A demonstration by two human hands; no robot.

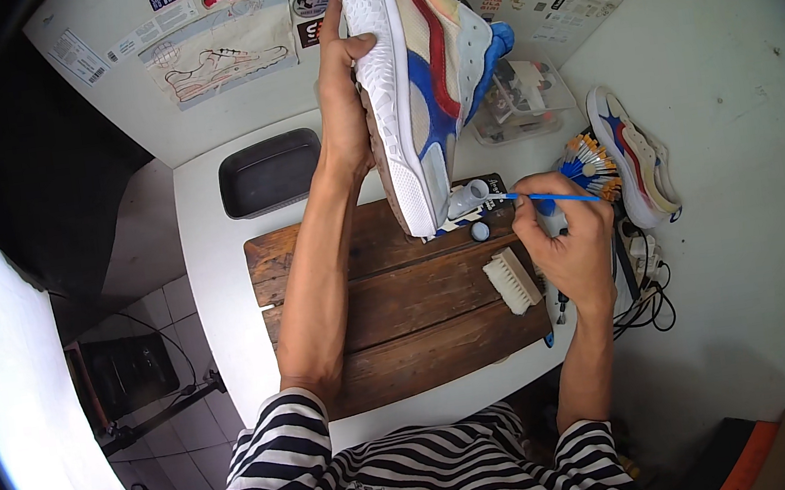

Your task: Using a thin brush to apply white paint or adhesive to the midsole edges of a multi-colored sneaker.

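Note:
My left hand (343, 104) is closed around the sole of a sneaker (435, 73) with white, blue, red and cream parts. The shoe stands on end in the air above a dark wooden board (400, 308). Between the fingers of my right hand (570, 241) is a thin blue paintbrush (555, 197). Its tip is at the mouth of a small translucent jar (467, 199), which is tilted beside the shoe's lower end. A small round lid (480, 231) lies just below the jar. Nearer me on the board rests a pale-bristled scrub brush (513, 281).
A black rectangular tray (271, 174) sits at the back left. Clear plastic boxes (520, 102) stand behind the shoe. At right are a bundle of blue-and-orange brushes (589, 167), a second sneaker (635, 156) and black cables (652, 301). A stickered wall (473, 24) rises behind.

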